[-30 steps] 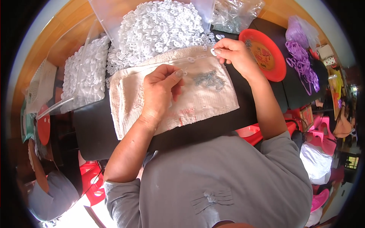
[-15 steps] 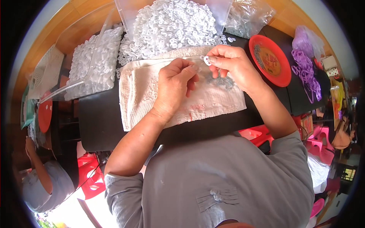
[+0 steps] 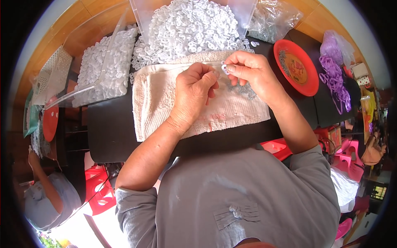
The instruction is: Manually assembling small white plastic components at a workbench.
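White piece (image 3: 224, 68) juts leftward from the right grip (image 3: 253, 74).

Wearer's hands (image 3: 189, 94): two
White piece (image 3: 224, 69) in right hand (image 3: 257, 77): one
Piled white pieces (image 3: 190, 25): too many to count
Folded towel (image 3: 156, 96): one

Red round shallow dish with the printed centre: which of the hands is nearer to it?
Right. The right hand is just to the left of the red round shallow dish, apart from it; the left hand is farther left, over the beige cloth.
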A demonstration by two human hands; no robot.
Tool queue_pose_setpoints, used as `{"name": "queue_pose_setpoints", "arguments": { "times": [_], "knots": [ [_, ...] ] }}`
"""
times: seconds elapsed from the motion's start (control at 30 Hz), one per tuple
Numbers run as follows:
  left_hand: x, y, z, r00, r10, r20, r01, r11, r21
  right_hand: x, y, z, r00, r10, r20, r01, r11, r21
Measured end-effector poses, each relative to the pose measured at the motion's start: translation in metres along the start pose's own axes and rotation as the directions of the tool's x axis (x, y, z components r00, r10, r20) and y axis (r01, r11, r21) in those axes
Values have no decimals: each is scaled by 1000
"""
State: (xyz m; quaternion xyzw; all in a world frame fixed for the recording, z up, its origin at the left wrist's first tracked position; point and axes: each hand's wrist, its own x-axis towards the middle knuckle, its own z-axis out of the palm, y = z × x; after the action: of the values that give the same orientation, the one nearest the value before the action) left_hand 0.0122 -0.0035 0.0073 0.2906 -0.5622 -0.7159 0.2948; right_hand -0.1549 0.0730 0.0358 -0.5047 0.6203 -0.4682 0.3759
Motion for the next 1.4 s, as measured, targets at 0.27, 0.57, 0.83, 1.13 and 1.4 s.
{"name": "queue_pose_setpoints", "arguments": {
  "times": [0.27,0.57,0.83,1.13,1.4],
  "knots": [
    [0,0,2,1000,1,-11,-1,999,41,1,4,2,998,-65,-4,65,997,-39],
    [2,-9,0,991,131,-28,-124,976,181,-1,10,4,988,-152,-38,144,978,-154],
    [2,-12,-1,980,199,-27,-184,942,282,-4,8,2,997,-79,-5,78,996,-35],
    [-1,0,4,999,41,-29,-36,987,159,-6,12,5,998,-52,20,52,999,-8],
    [3,-4,2,998,4,61,-3,1000,-15,-5,12,2,999,-36,-39,38,997,60]
  ]
}}
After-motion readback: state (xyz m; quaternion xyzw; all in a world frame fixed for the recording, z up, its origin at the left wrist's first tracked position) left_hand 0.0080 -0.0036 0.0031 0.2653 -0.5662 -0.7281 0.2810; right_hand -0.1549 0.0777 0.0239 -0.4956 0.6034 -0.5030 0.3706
